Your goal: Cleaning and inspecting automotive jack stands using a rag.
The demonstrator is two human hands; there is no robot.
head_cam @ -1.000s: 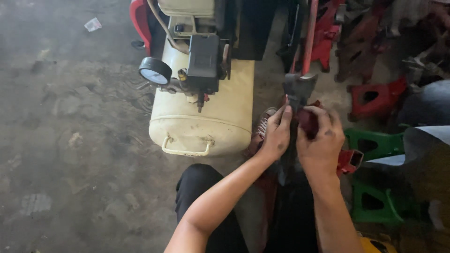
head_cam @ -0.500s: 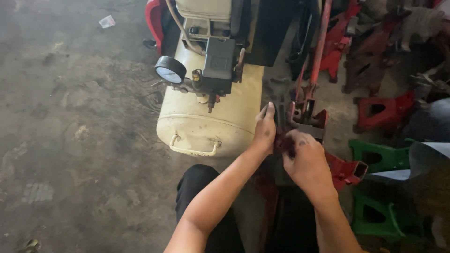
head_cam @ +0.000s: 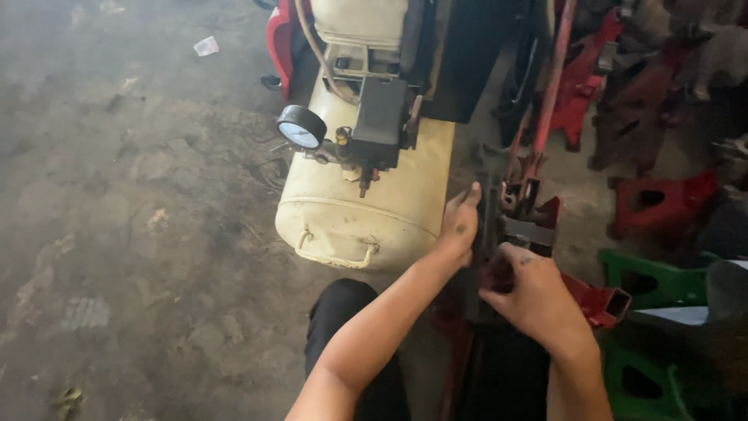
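Fingers of the left hand (head_cam: 461, 222) lay flat, gripping nothing, against the red steel floor jack (head_cam: 530, 226) beside the cream cylindrical compressor tank (head_cam: 366, 210); the right hand (head_cam: 534, 300) curled over its frame. Pinching seemed likely if the red jack handle (head_cam: 549, 93) dropped.

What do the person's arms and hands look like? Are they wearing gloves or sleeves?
No gloves and no sleeves in view: both forearms are bare. The left hand and right hand are bare too, with dark grime smudges on the knuckles and fingers. No watch or rings show.
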